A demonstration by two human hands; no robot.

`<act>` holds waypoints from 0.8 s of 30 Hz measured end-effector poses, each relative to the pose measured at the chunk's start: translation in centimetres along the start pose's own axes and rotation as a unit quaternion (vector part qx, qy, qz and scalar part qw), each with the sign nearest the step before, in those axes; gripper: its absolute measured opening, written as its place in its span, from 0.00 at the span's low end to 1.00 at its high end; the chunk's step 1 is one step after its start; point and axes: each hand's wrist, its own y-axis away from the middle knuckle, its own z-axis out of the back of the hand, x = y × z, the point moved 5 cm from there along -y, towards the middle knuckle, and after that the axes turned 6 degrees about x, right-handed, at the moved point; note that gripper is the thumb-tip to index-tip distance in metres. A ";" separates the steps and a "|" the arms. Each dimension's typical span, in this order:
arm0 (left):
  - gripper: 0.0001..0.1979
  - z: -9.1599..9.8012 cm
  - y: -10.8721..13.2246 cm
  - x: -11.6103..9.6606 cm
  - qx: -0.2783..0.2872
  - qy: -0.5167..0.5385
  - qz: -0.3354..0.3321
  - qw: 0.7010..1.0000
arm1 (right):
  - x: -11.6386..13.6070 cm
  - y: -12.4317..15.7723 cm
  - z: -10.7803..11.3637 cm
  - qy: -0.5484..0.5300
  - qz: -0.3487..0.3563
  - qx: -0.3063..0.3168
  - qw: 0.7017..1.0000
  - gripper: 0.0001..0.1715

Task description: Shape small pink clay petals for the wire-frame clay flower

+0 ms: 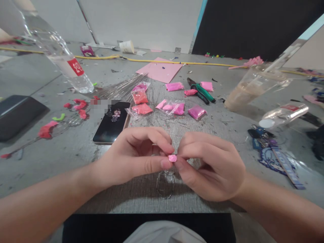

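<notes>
A small pink lump of modelling clay is pinched between the fingertips of both hands, above the grey table. My left hand holds it from the left with thumb and forefinger. From the right, my right hand grips it the same way, its other fingers curled. Below them a thin clear ring-shaped thing lies on the table. Beyond the hands are packets of coloured clay, among them an orange packet, an opened pink packet and a purple packet.
A phone lies left of centre, near a bundle of thin wires. Green-handled pliers rest behind the packets. A tall bottle stands left; a drink cup, a lying bottle and keychains are right.
</notes>
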 end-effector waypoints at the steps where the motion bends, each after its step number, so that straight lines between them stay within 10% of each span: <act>1: 0.07 -0.1 0.0 0.0 0.002 -0.007 0.003 1.000 | 0.0 0.0 0.0 0.005 0.005 0.000 1.000 0.07; 24: 0.06 -0.3 0.0 -0.7 0.036 -0.071 0.000 0.997 | -1.1 0.1 0.1 -0.079 -0.037 -0.015 0.996 0.14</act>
